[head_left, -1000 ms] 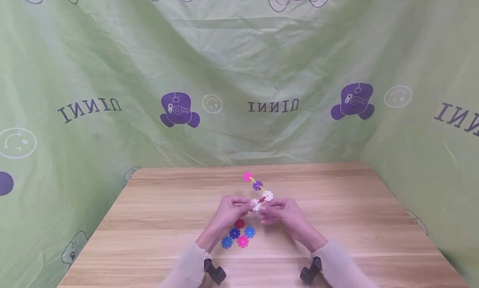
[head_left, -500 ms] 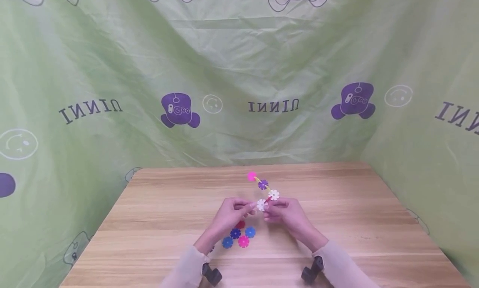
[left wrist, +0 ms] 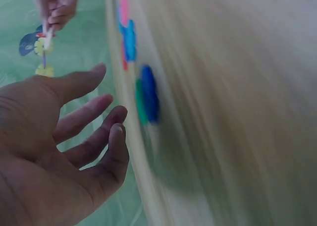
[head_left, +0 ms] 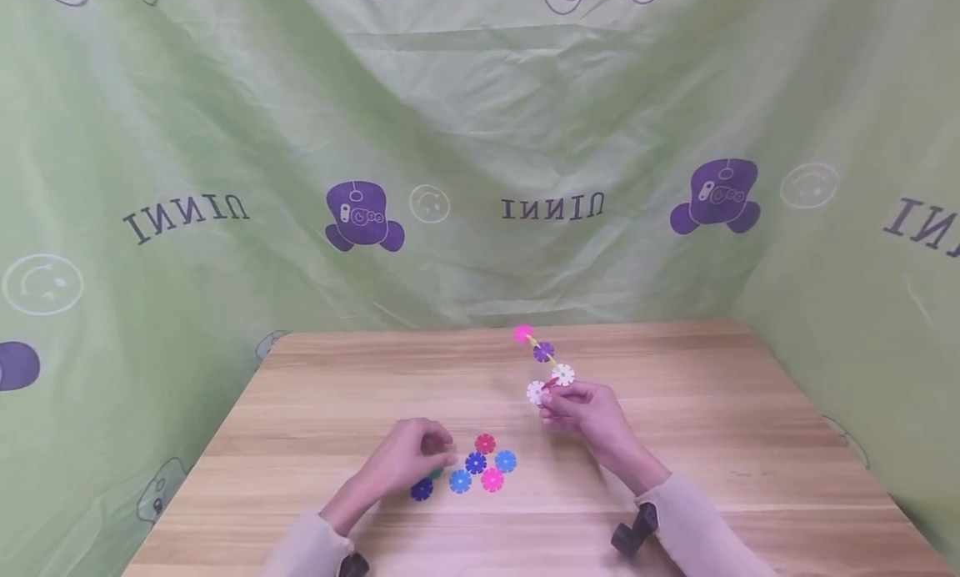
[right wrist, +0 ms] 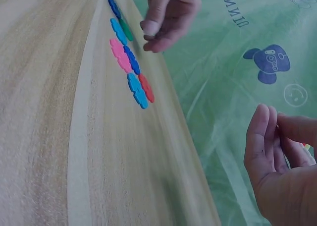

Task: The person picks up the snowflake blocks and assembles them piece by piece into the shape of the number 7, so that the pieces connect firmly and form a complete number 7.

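Observation:
My right hand (head_left: 596,418) pinches the near end of a chain of interlocking snowflake discs (head_left: 563,375), raised above the table. Pink, purple and white discs show in it, with yellow and red ones edge-on between them. In the right wrist view, the fingers of that hand hide most of the chain. My left hand (head_left: 405,459) hovers over the left side of the loose discs, holding nothing, its fingers loosely bent and apart. Close below it lie a dark blue disc (head_left: 422,489) and a green disc (left wrist: 141,102), partly covered by the hand in the head view.
Several more loose discs lie flat in a cluster on the wooden table (head_left: 315,410): a red disc (head_left: 485,444), a pink disc (head_left: 492,479), a light blue disc (head_left: 506,461) and others. A green printed curtain (head_left: 465,268) hangs behind the table and on both sides.
My left hand has left the chain and moved left and nearer, over the loose discs. My right hand has carried the chain a little right and away.

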Demonstrator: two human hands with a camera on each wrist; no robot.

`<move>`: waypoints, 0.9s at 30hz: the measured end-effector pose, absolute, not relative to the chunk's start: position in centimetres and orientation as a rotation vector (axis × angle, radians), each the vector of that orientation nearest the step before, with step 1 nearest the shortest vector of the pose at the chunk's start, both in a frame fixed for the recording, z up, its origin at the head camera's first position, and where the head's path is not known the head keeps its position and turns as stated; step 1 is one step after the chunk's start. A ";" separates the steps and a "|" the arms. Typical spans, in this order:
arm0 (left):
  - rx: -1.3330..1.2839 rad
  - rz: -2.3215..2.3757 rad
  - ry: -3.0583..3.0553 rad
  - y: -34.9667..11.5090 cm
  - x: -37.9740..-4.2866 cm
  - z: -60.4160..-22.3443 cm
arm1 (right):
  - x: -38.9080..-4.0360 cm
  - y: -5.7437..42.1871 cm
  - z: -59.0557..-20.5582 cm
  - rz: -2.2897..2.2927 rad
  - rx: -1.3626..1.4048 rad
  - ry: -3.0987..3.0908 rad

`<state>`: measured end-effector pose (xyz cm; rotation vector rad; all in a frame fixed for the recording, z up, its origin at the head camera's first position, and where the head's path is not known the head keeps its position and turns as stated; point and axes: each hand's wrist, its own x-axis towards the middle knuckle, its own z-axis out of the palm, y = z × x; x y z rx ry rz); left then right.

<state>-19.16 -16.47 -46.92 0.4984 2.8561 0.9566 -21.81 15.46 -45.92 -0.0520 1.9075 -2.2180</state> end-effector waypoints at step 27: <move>0.418 1.034 2.751 -18.5 -19.1 -48.0 | -22.0 15.4 -45.9 -2.222 -0.026 1.894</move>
